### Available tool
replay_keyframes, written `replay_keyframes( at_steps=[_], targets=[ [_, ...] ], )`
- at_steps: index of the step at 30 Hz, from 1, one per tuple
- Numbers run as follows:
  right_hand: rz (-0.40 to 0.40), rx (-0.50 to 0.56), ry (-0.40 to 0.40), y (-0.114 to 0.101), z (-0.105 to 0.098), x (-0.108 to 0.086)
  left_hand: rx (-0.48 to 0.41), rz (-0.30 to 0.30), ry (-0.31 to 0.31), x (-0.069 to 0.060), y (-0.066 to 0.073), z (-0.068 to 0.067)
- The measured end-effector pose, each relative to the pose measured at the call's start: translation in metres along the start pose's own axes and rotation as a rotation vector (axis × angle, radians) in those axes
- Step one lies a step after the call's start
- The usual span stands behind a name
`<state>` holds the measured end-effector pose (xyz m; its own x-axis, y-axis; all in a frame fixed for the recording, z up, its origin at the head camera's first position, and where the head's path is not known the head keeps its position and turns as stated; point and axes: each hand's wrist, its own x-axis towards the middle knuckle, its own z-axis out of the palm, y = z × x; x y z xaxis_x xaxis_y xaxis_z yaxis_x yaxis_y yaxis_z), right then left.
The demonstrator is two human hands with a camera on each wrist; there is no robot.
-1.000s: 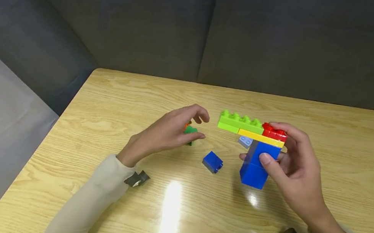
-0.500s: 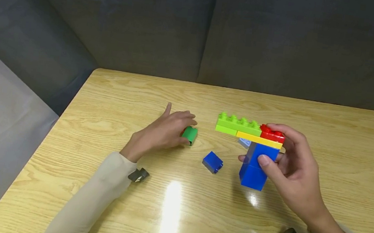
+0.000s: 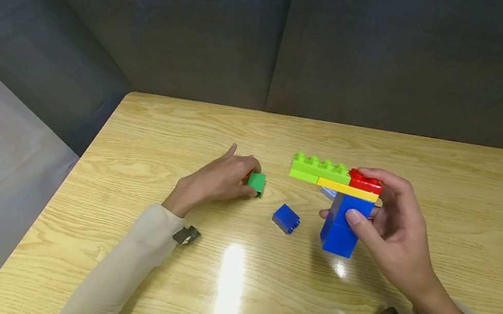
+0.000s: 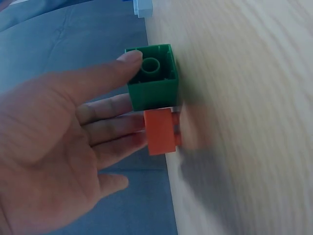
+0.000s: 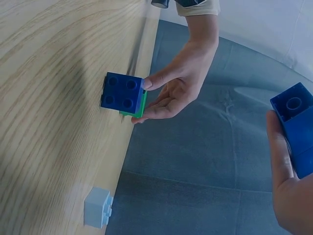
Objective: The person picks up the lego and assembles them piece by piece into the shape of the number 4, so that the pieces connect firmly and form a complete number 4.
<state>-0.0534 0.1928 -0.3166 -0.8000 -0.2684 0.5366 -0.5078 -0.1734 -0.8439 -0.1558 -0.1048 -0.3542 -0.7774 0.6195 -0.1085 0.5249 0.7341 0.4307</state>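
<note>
In the head view my left hand (image 3: 221, 178) pinches a green brick (image 3: 256, 182) between thumb and fingers. The left wrist view shows my thumb on the hollow underside of the green brick (image 4: 154, 95). Right beside it sits an orange-red brick (image 4: 160, 132), studs toward the table, with fingertips behind it. My right hand (image 3: 403, 231) grips a built piece: two stacked blue bricks (image 3: 340, 239) under a yellow strip (image 3: 345, 189), with lime green bricks (image 3: 320, 170) jutting left and a red brick (image 3: 365, 181) on top. It is held above the table.
A loose blue brick (image 3: 286, 218) lies on its side on the wooden table (image 3: 166, 131) between my hands. A light blue brick (image 3: 328, 193), partly hidden behind the held piece, stands farther back. Dark cloth (image 3: 200, 32) hangs beyond the table.
My left hand has come down from above the green and orange-red bricks and closed its thumb and fingers on the green one. My right hand and its built piece have barely moved.
</note>
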Motion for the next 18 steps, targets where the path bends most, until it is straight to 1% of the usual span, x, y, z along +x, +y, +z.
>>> replay_keyframes(
  at_steps=[1, 3, 5, 8, 15, 18],
  targets=[
    [0.001, 0.001, -0.001, 0.000, 0.000, 0.000, 0.000, 0.002, 0.000, 0.000, 0.000, 0.000],
    [-0.006, 0.039, -0.014, 0.001, 0.000, 0.000, 0.009, 0.011, 0.005, 0.001, 0.000, 0.001],
    [-0.008, 0.039, -0.016, 0.001, 0.000, 0.000, 0.019, 0.027, 0.010, 0.001, 0.001, 0.001],
    [-0.013, 0.037, -0.017, 0.001, 0.001, 0.000, -0.005, 0.057, 0.025, 0.001, 0.003, 0.000],
    [-0.003, 0.038, -0.017, 0.002, 0.001, 0.000, -0.131, 0.089, 0.090, -0.004, 0.012, -0.009],
    [-0.003, 0.038, -0.018, 0.002, 0.001, 0.000, -0.237, 0.123, 0.122, -0.005, 0.014, -0.011]
  ],
)
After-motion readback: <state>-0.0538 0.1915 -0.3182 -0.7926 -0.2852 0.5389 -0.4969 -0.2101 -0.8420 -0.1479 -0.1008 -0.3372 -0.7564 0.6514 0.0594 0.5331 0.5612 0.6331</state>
